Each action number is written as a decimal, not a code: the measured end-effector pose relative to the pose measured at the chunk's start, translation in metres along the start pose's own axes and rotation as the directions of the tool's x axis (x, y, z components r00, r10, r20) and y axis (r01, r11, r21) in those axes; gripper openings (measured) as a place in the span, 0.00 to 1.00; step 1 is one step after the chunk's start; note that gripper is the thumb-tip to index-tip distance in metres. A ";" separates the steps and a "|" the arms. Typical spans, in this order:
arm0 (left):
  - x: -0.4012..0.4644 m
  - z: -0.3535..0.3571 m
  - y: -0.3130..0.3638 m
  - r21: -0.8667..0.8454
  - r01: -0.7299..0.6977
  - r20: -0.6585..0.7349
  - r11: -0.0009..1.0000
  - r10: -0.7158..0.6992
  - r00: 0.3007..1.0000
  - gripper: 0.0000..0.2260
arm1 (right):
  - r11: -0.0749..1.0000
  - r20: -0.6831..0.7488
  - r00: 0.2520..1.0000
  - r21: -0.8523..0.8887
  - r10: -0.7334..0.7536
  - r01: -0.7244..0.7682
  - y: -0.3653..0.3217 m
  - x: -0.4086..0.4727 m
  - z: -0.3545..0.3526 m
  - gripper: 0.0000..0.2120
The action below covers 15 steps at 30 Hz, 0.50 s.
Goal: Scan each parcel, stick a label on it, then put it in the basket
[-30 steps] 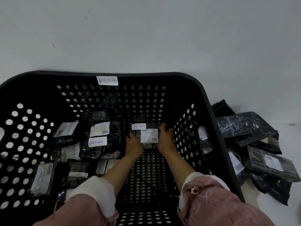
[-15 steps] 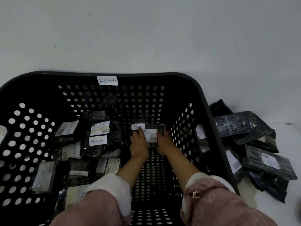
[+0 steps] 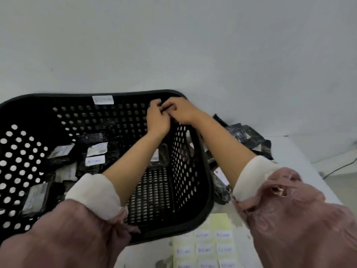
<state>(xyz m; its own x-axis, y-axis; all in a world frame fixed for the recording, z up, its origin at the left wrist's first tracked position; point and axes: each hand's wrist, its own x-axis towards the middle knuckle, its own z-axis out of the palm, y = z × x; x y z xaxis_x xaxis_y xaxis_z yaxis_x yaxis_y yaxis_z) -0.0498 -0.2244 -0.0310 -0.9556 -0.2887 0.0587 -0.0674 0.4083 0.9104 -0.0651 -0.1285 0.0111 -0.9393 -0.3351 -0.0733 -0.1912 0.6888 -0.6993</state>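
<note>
The fingers (image 3: 154, 105) of the left hand (image 3: 156, 120) are curled and meet those of the right hand (image 3: 180, 111) over the far right corner of the basket; whether they pinch anything between them I cannot tell (the spot where they touch is blurred); the right hand's fingers are bent in the same loose fist. Below and to the left of the fingers spreads the black perforated basket (image 3: 204, 190), its rim running just beneath both wrists; a white label (image 3: 103, 99) is stuck on its far wall, left of the fingers at about their height. Down inside, under the left forearm, lies a dark parcel (image 3: 161, 156) with a white label showing; further left of it more labelled parcels (image 3: 94, 153) lie on the basket floor. To the right of the fingers, outside the basket wall, a heap of black parcels (image 3: 247, 136) rests on the white table (image 3: 301, 161). Nearest the viewer, well below the fingers, a sheet of labels (image 3: 212, 246) lies beside the basket's near corner.
</note>
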 end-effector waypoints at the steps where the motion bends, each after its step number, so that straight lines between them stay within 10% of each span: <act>1: -0.005 0.006 0.016 -0.042 -0.017 0.005 0.999 0.017 1.000 0.20 | 0.998 -0.025 1.000 0.061 0.009 -0.007 0.003 -0.010 -0.017 0.15; 15: -0.122 0.158 0.091 -0.036 -0.157 0.180 0.987 0.161 0.971 0.19 | 0.960 -0.101 0.965 0.169 0.242 -0.223 0.156 -0.150 -0.145 0.13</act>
<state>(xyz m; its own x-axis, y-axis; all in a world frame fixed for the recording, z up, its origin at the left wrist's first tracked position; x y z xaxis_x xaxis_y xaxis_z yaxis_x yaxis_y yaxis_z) 0.0157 -0.0153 -0.0203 -0.9898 -0.0590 0.1299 0.0937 0.4174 0.9039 0.0047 0.1226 0.0164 -0.9814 -0.0923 -0.1681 0.0738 0.6271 -0.7754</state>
